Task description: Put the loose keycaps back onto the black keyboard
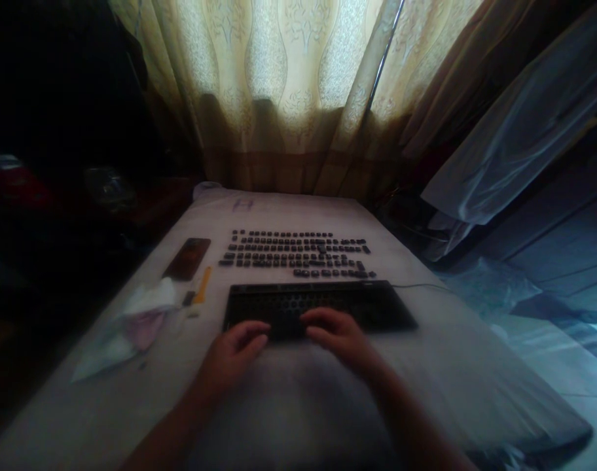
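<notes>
A black keyboard [377, 307] lies on the pale cloth in front of me, with rows of small key sockets across it. My left hand [238, 348] is at its front left edge, thumb and fingertips brought close together. My right hand [335, 332] is over the front middle of it, fingers curled towards the thumb. Between both sets of fingertips is a dark patch, too dim to tell from the keyboard body; what the fingers hold, if anything, cannot be made out. Behind the keyboard, several loose black keycaps [279, 247] are laid out in rows.
A dark phone [187, 259] lies at the left, beside a yellow tool [203, 285]. Nearer stands a crumpled white plastic bag [116, 333] with something pink. A cable [421, 285] runs right from the keyboard. Curtains [279, 98] hang behind the cloth-covered surface [465, 366].
</notes>
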The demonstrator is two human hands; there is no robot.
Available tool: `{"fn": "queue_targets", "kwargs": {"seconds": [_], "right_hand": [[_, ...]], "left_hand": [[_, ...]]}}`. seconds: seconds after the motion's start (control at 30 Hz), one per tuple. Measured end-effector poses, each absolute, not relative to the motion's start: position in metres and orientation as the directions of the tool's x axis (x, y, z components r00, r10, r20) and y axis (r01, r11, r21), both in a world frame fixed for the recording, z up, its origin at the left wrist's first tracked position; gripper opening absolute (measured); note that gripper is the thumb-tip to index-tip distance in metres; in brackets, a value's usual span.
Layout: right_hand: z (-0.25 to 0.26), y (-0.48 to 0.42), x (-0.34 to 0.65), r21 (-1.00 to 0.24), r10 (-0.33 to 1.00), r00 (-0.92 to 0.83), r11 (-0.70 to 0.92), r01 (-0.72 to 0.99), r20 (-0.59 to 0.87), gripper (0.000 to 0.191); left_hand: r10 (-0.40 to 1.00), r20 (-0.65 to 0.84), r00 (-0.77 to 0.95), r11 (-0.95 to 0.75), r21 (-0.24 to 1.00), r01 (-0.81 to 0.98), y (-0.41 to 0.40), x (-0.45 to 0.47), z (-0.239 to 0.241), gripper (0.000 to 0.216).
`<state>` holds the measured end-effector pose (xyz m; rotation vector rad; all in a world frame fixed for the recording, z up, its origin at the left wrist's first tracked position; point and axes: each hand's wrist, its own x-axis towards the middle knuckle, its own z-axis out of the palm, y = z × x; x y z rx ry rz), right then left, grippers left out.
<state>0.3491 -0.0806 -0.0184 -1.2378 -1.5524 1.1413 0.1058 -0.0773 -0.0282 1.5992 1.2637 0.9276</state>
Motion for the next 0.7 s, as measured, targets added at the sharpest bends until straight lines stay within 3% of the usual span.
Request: {"fn": "queue_targets", "kwargs": {"seconds": [0.07,0.13,0.23,0.3,0.37,0.47,0.7], "right_hand": [[-0.021,-0.083,0.350,-0.957,0.978,-0.145,0.179,0.227,0.148,0.019],[-0.024,-0.086,0.349,-0.897,0.949,-0.117,0.314,0.310,0.292,0.018],[-0.029,-0.091,0.346,-0.679,0.811,-0.125,0.552,0.484,0.571,0.016],[-0.032,-0.094,0.343,-0.535,0.710,-0.141,0.632,0.561,0.690,0.016],[-0.034,-0.097,0.341,-0.451,0.658,-0.148,0.645,0.617,0.738,0.016],[-0.034,-0.101,0.339,-0.388,0.619,-0.147,0.641,0.662,0.772,0.015],[-0.035,-0.105,0.339,-0.363,0.596,-0.117,0.620,0.696,0.795,0.016]], "left_hand": [[0.979,0.101,0.176,-0.158,0.924,0.349,-0.081,0.106,-0.032,0.026],[0.946,0.269,0.182,-0.323,0.846,0.425,-0.084,0.104,-0.037,0.019],[0.780,0.566,0.267,-0.613,0.604,0.510,-0.088,0.102,-0.043,0.014],[0.656,0.686,0.314,-0.724,0.455,0.518,-0.090,0.101,-0.044,0.015],[0.589,0.730,0.346,-0.768,0.373,0.520,-0.090,0.102,-0.042,0.014],[0.574,0.743,0.345,-0.771,0.347,0.535,-0.091,0.103,-0.038,0.012],[0.568,0.763,0.309,-0.748,0.323,0.580,-0.093,0.105,-0.037,0.010]]}}
